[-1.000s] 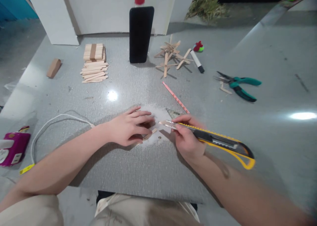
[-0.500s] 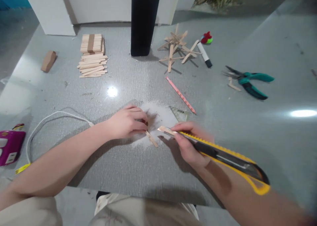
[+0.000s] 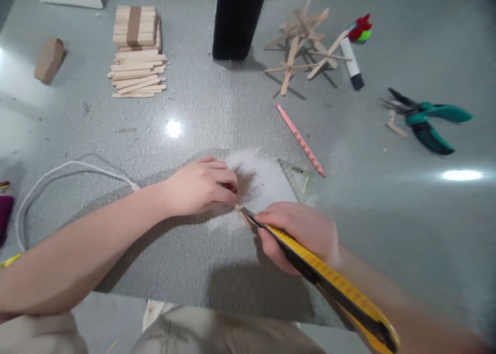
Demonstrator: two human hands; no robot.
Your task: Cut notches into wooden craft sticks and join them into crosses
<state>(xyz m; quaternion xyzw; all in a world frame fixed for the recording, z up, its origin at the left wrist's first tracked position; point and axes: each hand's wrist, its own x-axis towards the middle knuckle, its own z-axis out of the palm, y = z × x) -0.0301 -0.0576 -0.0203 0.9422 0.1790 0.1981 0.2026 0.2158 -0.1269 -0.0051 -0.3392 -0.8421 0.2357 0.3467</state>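
pale trousers (image 3: 217, 333) lie nearest, below the edge of the grey, finely textured worktop (image 3: 186, 261). above that edge the cutter knife (image 3: 328, 277) slants across the lower right, its rounded tail towards the person; the body is black with a ridged, bright yellow side, and a narrow dark blade juts from the front. the right hand (image 3: 300, 230) has its fingers clamped round the front part of the handle, just behind the blade. the blade tip is at the wooden stick (image 3: 243, 217), though whether it presses into the wood or lies just over it i cannot tell. the stick is a small, thin, flat strip of pale tan wood, set at a slant on the worktop; its near end shows bare, and its far end goes under the left hand (image 3: 199, 186), whose fingers are bent close together and clamped on it, hiding that part. a white patch (image 3: 267, 173) with a smudged shadow spreads beside the stick, and a clear set square (image 3: 302, 181) lies at its right side. a white cable (image 3: 77, 164) curves near the left forearm. farther off are a pink pencil (image 3: 300, 138), teal-handled pliers (image 3: 416, 117), loose sticks (image 3: 137, 72) in the same pale wood, a cluster of crossed sticks (image 3: 289, 67), a white marker (image 3: 351, 59) with a black end, a banded stack of sticks (image 3: 135, 26) and an upright black slab (image 3: 238, 20).
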